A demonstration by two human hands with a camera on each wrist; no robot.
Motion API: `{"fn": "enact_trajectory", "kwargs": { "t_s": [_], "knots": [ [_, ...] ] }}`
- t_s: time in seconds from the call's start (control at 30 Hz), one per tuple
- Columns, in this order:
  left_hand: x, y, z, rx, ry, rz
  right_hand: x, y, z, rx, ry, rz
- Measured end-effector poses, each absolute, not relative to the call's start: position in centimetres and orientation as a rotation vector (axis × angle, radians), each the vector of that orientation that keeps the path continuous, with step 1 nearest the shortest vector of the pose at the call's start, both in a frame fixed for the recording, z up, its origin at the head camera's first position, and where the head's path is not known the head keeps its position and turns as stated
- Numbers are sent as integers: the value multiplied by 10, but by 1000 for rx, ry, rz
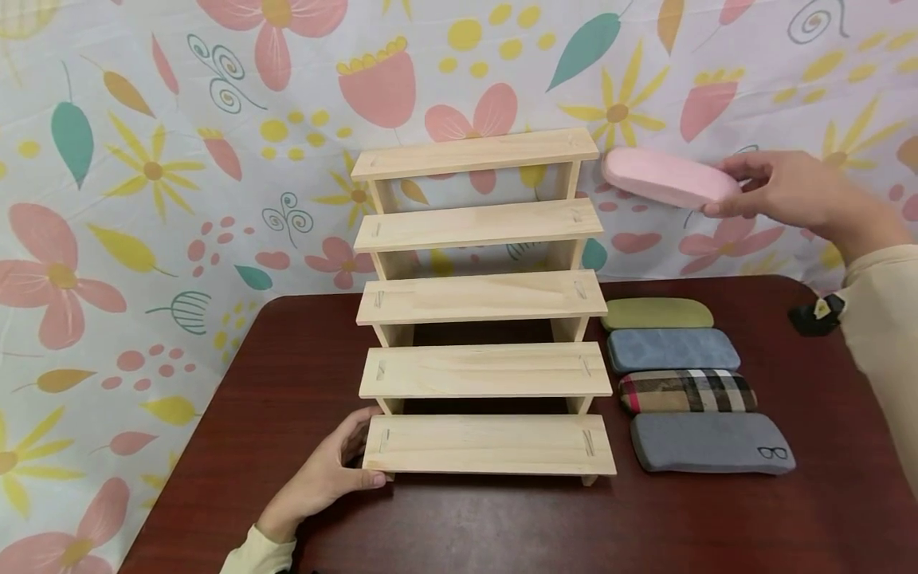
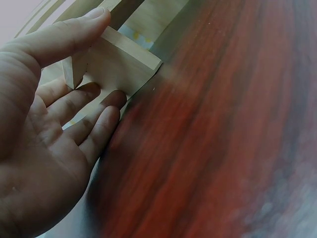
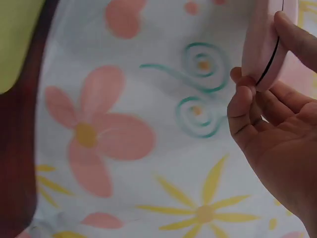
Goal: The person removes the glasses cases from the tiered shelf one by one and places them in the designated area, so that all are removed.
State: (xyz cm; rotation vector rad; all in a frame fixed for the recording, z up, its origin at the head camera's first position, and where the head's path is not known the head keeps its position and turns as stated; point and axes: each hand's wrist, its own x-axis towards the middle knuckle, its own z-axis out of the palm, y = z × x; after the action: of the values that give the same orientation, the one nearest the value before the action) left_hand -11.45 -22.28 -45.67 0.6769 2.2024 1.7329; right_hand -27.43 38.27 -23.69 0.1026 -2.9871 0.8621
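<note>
While a flowered cloth point(image 1: 143, 159) fills the whole back of the head view, a dark red-brown table point(image 1: 301, 383) takes up the lower half of the frame. At its middle stands a pale wooden stepped rack point(image 1: 482, 299) of five bare shelves, rising toward the cloth. Just right of the rack, four glasses cases lie in a column on the table: an olive case point(image 1: 657, 314) farthest back, then a blue case point(image 1: 672, 351), a plaid case point(image 1: 687, 391) and, nearest the lower edge, a grey case point(image 1: 712, 443) with a small spectacles mark. A small black object point(image 1: 816, 314) sits at the table's right edge. At the upper right, the pink case point(image 1: 667, 177) is held in the air, level with the rack's top two shelves and just right of them, clear of the wood. The right hand point(image 1: 778, 187) grasps its right end, fingers and thumb pinching it. At the lower left, the left hand point(image 1: 326, 470) rests relaxed against the left end of the lowest shelf, thumb on the front edge, fingers lying straight beside the wood.
</note>
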Motion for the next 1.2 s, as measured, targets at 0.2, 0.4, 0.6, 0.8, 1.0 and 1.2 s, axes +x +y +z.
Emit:
{"fn": "enact_trajectory", "kwargs": {
  "t_s": [0.2, 0.4, 0.6, 0.8, 1.0, 1.2],
  "knots": [
    [-113, -225, -456, 664, 2195, 1738, -274, 393, -273, 169, -3091, 816],
    [-112, -228, -455, 669, 2212, 1735, -282, 392, -314, 329, -3126, 603],
    [-108, -231, -455, 668, 2198, 1740, -290, 388, -348, 349, -3155, 571],
    [-106, -232, -453, 685, 2199, 1743, -296, 385, -365, 356, -3134, 610],
    [-104, -232, -454, 672, 2202, 1732, -297, 386, -372, 347, -3145, 574],
    [-103, -234, -455, 688, 2201, 1722, -297, 387, -378, 294, -3211, 672]
  ]
}}
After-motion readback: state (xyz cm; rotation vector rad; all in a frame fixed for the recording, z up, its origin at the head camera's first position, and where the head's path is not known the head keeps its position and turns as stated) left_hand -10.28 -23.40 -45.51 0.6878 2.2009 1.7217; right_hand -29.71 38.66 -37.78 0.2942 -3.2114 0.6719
